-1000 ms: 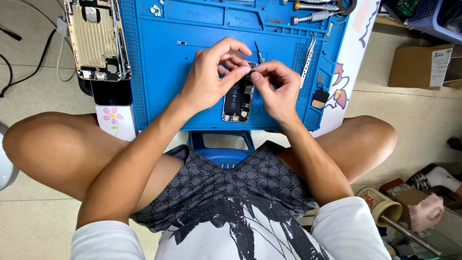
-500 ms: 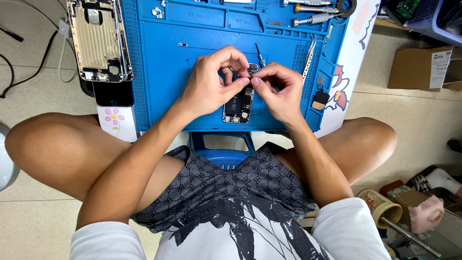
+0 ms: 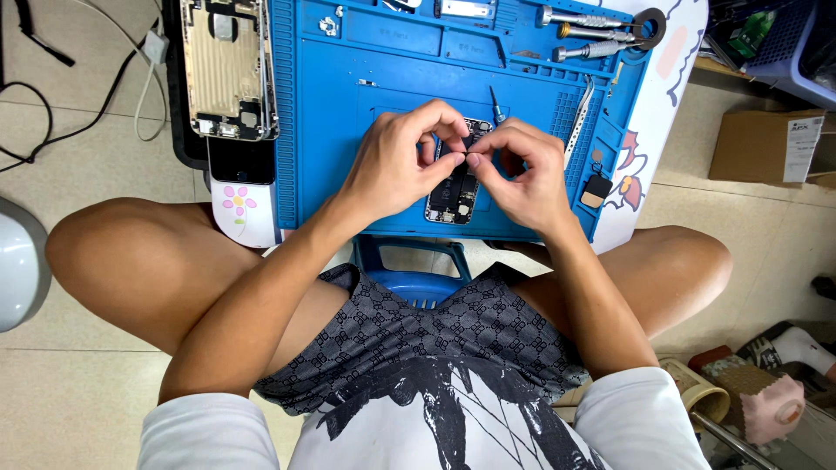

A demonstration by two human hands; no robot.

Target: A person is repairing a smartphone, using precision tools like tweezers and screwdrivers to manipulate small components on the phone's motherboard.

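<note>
An opened phone (image 3: 453, 198) with its insides showing lies on a blue work mat (image 3: 348, 130). Both hands hover over its upper half. My left hand (image 3: 396, 165) and my right hand (image 3: 527, 174) meet fingertip to fingertip, pinching a tiny dark part just above the phone. The part is too small to identify. The hands hide the phone's top end. A thin screwdriver (image 3: 495, 106) lies on the mat just behind the fingers.
A bare phone housing (image 3: 228, 70) lies at the mat's left edge, above a white case with a flower (image 3: 239, 209). Several metal screwdrivers (image 3: 583, 35) sit at the mat's back right; tweezers (image 3: 576, 122) and a small black part (image 3: 596, 190) lie further right. A cardboard box (image 3: 766, 144) stands on the floor.
The fingertips of both hands have drawn closer together over the phone's upper end. The phone and the tools on the mat stay where they were.
</note>
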